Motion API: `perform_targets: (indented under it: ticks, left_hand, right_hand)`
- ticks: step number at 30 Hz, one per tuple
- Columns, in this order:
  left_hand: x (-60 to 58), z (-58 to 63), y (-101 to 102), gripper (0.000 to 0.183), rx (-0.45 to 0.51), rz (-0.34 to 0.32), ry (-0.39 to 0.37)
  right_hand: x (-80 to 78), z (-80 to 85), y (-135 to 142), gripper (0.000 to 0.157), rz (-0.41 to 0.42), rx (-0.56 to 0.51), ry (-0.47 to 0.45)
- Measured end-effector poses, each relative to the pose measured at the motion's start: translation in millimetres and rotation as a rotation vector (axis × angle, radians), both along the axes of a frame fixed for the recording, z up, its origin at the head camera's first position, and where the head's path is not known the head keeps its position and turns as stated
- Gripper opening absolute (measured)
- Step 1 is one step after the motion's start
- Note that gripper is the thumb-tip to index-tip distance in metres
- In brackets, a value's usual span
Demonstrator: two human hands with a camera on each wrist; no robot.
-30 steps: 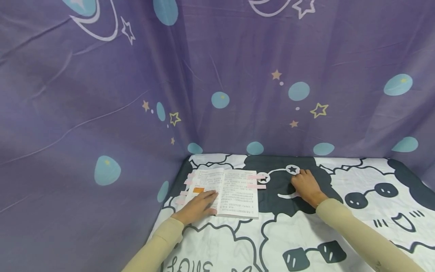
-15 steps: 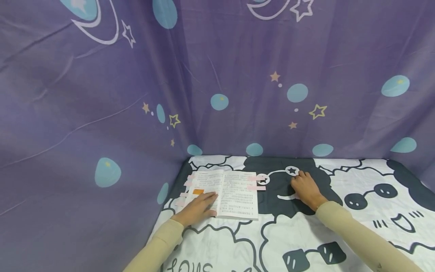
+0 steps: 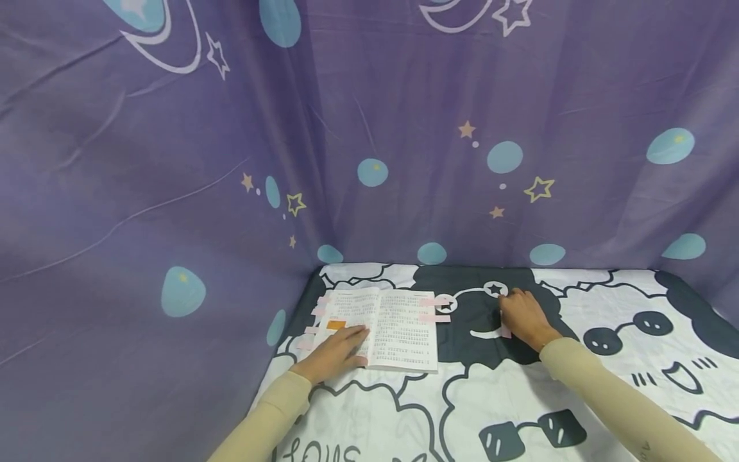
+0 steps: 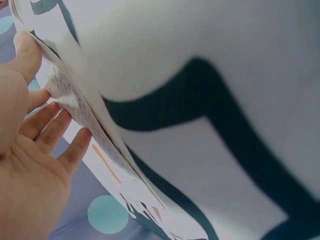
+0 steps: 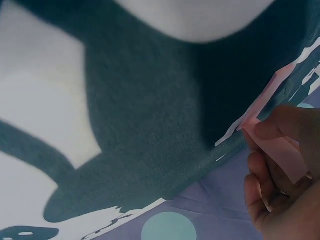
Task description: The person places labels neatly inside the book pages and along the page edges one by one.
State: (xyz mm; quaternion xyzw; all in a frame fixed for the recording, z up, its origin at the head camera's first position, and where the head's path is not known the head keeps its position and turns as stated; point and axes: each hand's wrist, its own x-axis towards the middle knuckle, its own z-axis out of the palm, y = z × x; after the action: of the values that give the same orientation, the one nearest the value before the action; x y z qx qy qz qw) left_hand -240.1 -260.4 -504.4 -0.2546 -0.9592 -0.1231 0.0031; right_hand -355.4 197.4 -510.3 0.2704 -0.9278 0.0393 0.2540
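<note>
white, dark-printed book pages (image 3: 398, 328) (with one orange patch (image 3: 336, 325)), a pink strip (image 5: 284, 156), purple curtain (image 3: 404, 96), teal spots (image 3: 505, 157).

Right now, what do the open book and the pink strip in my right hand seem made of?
Open book: matte paper, judging by its dull white look and printed text. Pink strip: smooth, thin and flat, so probably paper, though plastic film is possible.

Behind the black-and-white cartoon cloth (image 3: 514, 388) hangs a purple curtain (image 3: 427, 205) with teal ovals and stars; similar creased purple fabric (image 3: 98, 256) rises to the cloth's left. Dark sunglasses (image 3: 501, 441) are printed on it.
</note>
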Motion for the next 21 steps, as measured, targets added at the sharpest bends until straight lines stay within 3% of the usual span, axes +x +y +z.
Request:
perform_targets:
  ticks: [6,12,21]
  left_hand:
    - [0.4,-1.5,0.1,0.071,-0.001,0.011,-0.009]
    - [0.1,-1.2,0.0,0.071,-0.01,0.008,-0.004]
    - [-0.7,0.1,-0.4,0.071,-0.003,-0.005,0.0]
  right_hand:
    - [2.3,-0.4,1.1,0.009,0.029,-0.027,0.037]
    - [1.2,2.0,3.1,0.009,0.008,-0.015,-0.002]
    - [-2.4,4.4,7.7,0.016,0.044,-0.05,-0.023]
